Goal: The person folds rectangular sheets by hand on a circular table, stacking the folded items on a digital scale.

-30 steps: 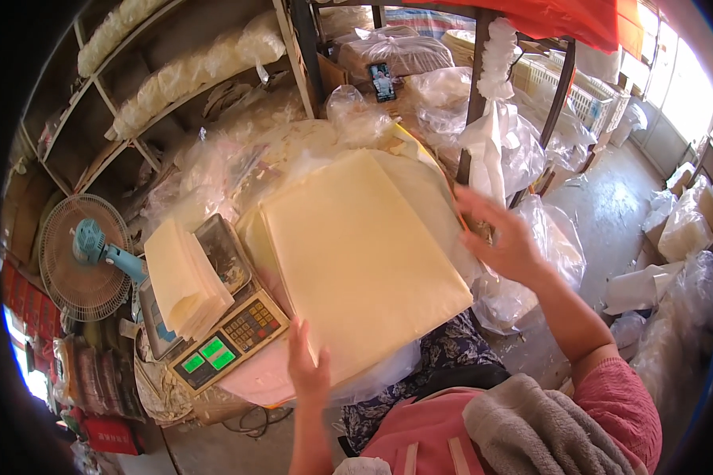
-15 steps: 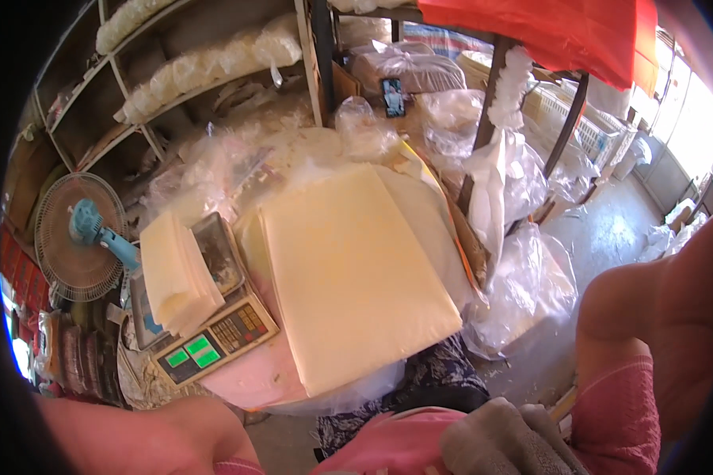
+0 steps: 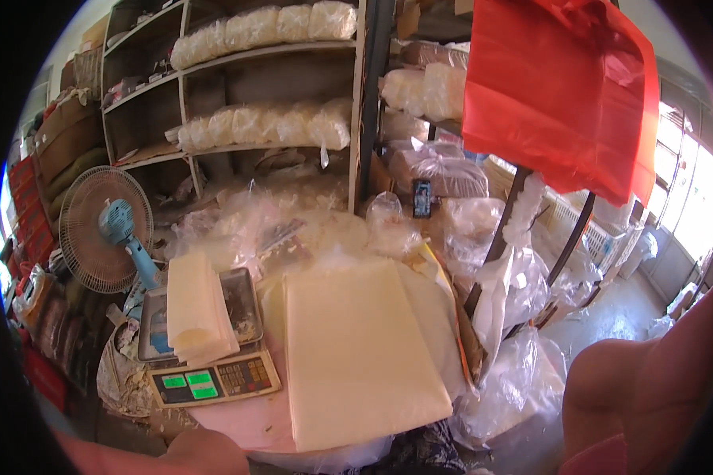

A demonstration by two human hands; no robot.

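Neither of my hands shows; only parts of my arms do. My left arm [image 3: 190,455] crosses the lower left corner, its hand cut off by the dark rim. At the right my bent right arm [image 3: 618,388] reaches up out of the picture. Before me lies a stack of large pale yellow sheets [image 3: 360,348], flat on the table, with no hand touching it. Left of it, a digital scale [image 3: 245,380] with green lit displays carries a metal tray [image 3: 242,293]. A folded bundle of similar pale sheets [image 3: 198,309] rests across that tray.
A blue fan [image 3: 119,222] stands left of the scale. Shelves [image 3: 265,63] with bagged pale goods rise behind. Crumpled clear plastic bags [image 3: 230,229] lie at the table's far side, a phone [image 3: 421,198] beyond. Red sheeting [image 3: 554,95] hangs upper right; a filled plastic bag [image 3: 507,388] sits below.
The view has tilted up, so the table sits lower and more shelving shows. My pink-clothed lap has mostly left the picture. The sheets and scale stay in place.
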